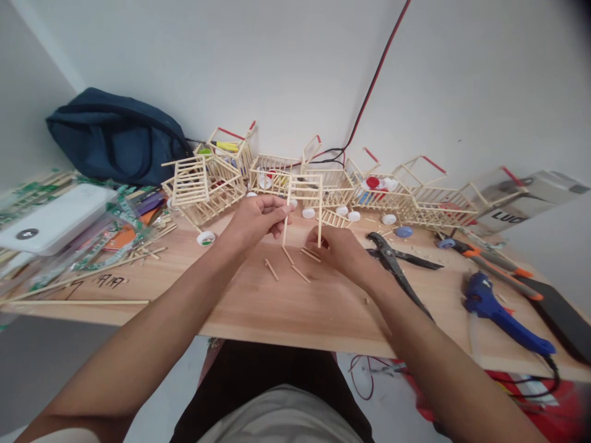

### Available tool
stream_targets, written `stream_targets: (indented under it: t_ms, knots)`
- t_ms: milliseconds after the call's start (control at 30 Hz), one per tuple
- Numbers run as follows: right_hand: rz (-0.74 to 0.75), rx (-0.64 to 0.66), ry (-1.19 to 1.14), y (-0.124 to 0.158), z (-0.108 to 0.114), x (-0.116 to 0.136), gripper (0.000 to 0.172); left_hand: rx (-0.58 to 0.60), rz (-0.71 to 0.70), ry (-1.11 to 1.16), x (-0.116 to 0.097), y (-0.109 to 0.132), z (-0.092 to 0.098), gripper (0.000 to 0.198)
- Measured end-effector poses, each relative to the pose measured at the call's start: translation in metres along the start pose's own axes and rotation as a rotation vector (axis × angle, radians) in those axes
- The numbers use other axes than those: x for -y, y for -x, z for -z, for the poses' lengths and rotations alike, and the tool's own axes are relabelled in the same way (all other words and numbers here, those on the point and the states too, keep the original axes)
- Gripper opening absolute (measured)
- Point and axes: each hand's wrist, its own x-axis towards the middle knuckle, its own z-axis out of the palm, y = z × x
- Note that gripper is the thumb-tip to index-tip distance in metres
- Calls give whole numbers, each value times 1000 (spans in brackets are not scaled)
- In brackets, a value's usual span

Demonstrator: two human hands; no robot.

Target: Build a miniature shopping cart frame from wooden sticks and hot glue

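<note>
My left hand (265,215) is closed in a pinch on the left leg of a small frame of thin wooden sticks (320,203). The frame stands upright, with crossbars at its top and two long legs. Behind its right leg, my right hand (339,246) has curled fingers; whether it grips that leg or another stick is hidden. Short loose sticks (271,269) lie on the table below the hands. Just beyond are several small carts built of wooden sticks (446,206), with red-tipped handles and white bottle-cap wheels (354,216).
Black-handled cutters (392,264) and a blue glue gun (503,314) lie at the right, near orange-handled pliers (503,274). On the left are a white power bank (55,218), packaged sticks and a dark blue bag (120,138). The table's front edge (295,341) runs below my forearms.
</note>
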Motion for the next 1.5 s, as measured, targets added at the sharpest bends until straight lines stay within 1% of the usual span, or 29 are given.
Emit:
stream_targets:
  t_ms: [100, 200, 300, 367, 467, 500, 600, 667, 733, 800, 933, 1033, 1167, 1367, 1500]
  knots:
    - [-41, 19, -6, 2, -11, 19, 9, -6, -1, -3, -1, 0, 0, 28]
    - [-49, 24, 90, 3, -18, 36, 11, -3, -3, 0, -2, 1, 0, 26]
    - [-42, 57, 186, 1, -20, 46, 14, 1, -10, 9, -3, 1, 0, 26]
    - [-38, 93, 196, -3, -17, 48, 14, -2, -9, 10, -3, 2, 0, 27]
    - [-61, 147, 73, -7, -9, 40, 11, -12, -1, 13, -4, 2, 0, 27]
    - [-68, 141, 27, -8, -4, 34, 11, -13, 2, 17, -4, 2, 0, 27]
    - [-67, 56, -23, -8, 9, 10, 11, 5, 12, 29, -4, 2, 0, 27]
    - [-47, 50, -48, -6, 16, -5, 10, 15, 16, 27, -2, 1, 0, 27]
    - [-51, 72, -59, -4, 19, -16, 10, 13, 19, 18, 0, 0, 1, 28]
    - [-58, 99, -61, -4, 16, -21, 11, 10, 23, 6, 1, -1, 1, 30]
    - [-32, 142, -76, -12, 6, -25, 12, 14, 21, -3, 3, -2, 2, 32]
    - [-14, 158, -57, -16, 3, -25, 14, 15, 16, -10, 3, -3, 2, 31]
    - [-15, 175, -34, -18, 4, -25, 14, 8, 17, -15, 4, -3, 3, 31]
    - [-33, 166, 29, -19, 7, -21, 12, 4, 41, -21, 4, -4, 2, 30]
    - [-46, 172, 23, -19, 7, -19, 13, 3, 41, -20, 4, -3, 2, 29]
